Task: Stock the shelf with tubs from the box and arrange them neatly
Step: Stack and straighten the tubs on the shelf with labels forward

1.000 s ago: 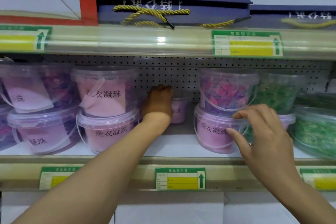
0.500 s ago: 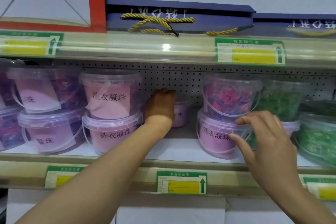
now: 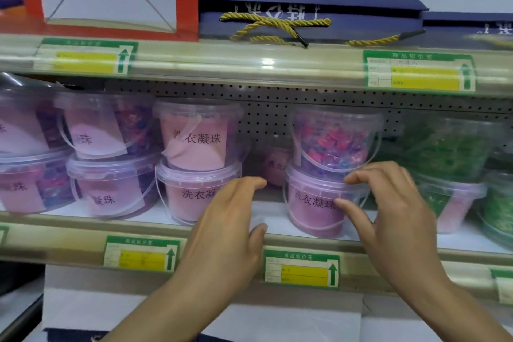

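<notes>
Clear tubs with pink labels stand stacked two high on the shelf (image 3: 277, 211). A small pink tub (image 3: 273, 165) sits alone at the back of a gap between two stacks. My left hand (image 3: 230, 219) hovers in front of that gap, fingers relaxed and holding nothing, beside the lower tub of the left stack (image 3: 191, 194). My right hand (image 3: 388, 211) reaches round the right side of the lower pink tub (image 3: 311, 203) of the right stack, thumb and fingertips at its rim and wall. On top of it stands a tub of pink and purple pods (image 3: 333, 139).
More purple-pink tubs (image 3: 108, 183) fill the shelf's left part. Green-filled tubs (image 3: 449, 153) stand to the right. Price tags (image 3: 301, 268) line the shelf's front rail. The shelf above (image 3: 249, 64) carries dark blue bags with gold cord (image 3: 277, 25). White cartons (image 3: 194, 311) sit below.
My left hand has let go of the small tub at the back and drawn out to the shelf's front. My right hand has closed in on the lower right tub.
</notes>
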A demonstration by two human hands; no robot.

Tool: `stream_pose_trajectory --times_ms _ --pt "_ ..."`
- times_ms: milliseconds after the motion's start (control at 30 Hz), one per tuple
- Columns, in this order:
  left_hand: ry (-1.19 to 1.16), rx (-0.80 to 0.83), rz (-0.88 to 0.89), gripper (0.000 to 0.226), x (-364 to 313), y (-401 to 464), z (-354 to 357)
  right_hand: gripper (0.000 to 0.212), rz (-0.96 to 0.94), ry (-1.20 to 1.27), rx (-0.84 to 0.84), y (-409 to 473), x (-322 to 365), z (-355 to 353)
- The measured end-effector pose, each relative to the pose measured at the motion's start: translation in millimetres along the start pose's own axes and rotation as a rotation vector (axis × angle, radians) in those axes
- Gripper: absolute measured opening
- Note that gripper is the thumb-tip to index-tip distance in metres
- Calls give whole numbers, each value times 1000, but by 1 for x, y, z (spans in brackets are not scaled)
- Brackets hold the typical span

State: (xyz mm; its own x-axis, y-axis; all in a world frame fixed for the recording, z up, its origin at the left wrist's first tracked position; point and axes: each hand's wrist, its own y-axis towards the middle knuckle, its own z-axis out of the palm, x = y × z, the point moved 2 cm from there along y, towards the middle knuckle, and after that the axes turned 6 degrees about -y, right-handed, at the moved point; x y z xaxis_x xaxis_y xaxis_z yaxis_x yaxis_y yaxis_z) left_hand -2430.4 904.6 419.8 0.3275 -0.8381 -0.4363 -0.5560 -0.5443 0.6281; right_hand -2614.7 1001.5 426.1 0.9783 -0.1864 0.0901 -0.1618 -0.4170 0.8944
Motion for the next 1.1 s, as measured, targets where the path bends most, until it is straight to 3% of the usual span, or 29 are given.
stream_pose_trajectory --times_ms 567,900,1000,1100 --pt "-27 29 18 53 19 -10 -12 27 -12 52 -1 7 42 23" --pt "-36 -31 180 64 27 4 -9 33 27 106 71 6 49 18" --pt "-32 -10 205 65 31 9 -6 44 175 224 40 8 53 7" --pt "-56 4 205 61 29 13 -9 69 476 462 57 23 46 1"
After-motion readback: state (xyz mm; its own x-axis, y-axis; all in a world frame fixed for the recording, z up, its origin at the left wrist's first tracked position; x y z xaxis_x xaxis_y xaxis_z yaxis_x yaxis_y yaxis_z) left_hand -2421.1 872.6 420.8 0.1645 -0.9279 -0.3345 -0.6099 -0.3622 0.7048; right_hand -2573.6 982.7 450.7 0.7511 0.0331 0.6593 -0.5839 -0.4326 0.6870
